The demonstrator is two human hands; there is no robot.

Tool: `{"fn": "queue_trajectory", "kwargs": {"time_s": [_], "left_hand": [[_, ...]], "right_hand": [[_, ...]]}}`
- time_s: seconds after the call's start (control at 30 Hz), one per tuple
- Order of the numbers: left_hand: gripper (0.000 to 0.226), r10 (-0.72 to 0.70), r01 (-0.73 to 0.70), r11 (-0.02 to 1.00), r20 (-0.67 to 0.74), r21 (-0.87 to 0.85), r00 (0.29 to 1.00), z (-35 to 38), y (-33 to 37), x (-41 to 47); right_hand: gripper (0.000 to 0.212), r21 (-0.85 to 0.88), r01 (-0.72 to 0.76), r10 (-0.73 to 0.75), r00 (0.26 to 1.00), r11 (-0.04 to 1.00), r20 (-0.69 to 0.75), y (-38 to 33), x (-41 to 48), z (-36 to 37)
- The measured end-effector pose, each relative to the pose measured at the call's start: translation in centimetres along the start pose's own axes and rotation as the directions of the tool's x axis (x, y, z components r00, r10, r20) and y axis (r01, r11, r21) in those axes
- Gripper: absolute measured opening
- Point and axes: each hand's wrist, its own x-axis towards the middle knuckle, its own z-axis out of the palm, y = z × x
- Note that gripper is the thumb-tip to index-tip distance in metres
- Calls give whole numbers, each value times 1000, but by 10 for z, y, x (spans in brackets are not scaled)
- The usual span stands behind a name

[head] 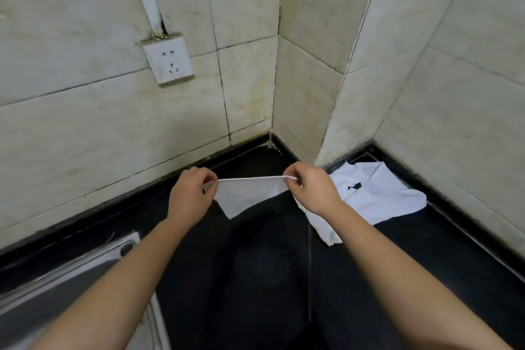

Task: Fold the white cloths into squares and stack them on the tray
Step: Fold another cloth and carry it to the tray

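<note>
Left hand [189, 193] and right hand [312, 189] each grip one white cloth [247, 193] taut; a loose pile [377, 196] lies beside.

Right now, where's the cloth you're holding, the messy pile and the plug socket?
held cloth [247, 193], head view, hanging middle.
cloth pile [377, 196], head view, crumpled middle.
wall socket [168, 61], head view, faceplate centre.

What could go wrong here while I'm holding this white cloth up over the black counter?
The white cloth is pinched only at its top edge by the left hand and right hand, so its loose lower corner may fold crookedly. The crumpled pile of white cloths lies right beside the right hand and could get dragged. The steel sink is close by on the left, so a dropped cloth might land in it.
</note>
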Motion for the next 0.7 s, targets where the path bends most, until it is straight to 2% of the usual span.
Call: {"fn": "queue_trajectory", "kwargs": {"time_s": [0.1, 0.2, 0.33, 0.43, 0.5, 0.57, 0.7], "left_hand": [[7, 105, -105, 993, 6, 50, 994, 9, 5, -27], [17, 215, -226, 971, 133, 73, 968, 34, -1, -76], [31, 194, -247, 965, 393, 90, 899, 78, -13, -153], [33, 111, -167, 984, 527, 59, 843, 99, -14, -205], [27, 60, -108, 993, 587, 47, 807, 108, -15, -237], [24, 54, -96, 995, 624, 34, 780, 110, -15, -260], [23, 94, -147, 989, 652, 27, 753, 106, -14, -274]], "right_hand": [[7, -16, -5, 6, 1000, 1000, 22, 12, -22, 5], [7, -73, -100, 110, 982, 992, 151, 34, -60, 29], [12, -195, -123, 194, 893, 973, 407, 68, -124, 70], [21, -274, -71, 223, 789, 959, 573, 82, -167, 93], [23, -265, -76, 223, 777, 961, 588, 86, -193, 104], [23, -249, -91, 219, 802, 964, 556, 87, -209, 109], [23, -229, -88, 209, 786, 969, 582, 88, -214, 110]]}}
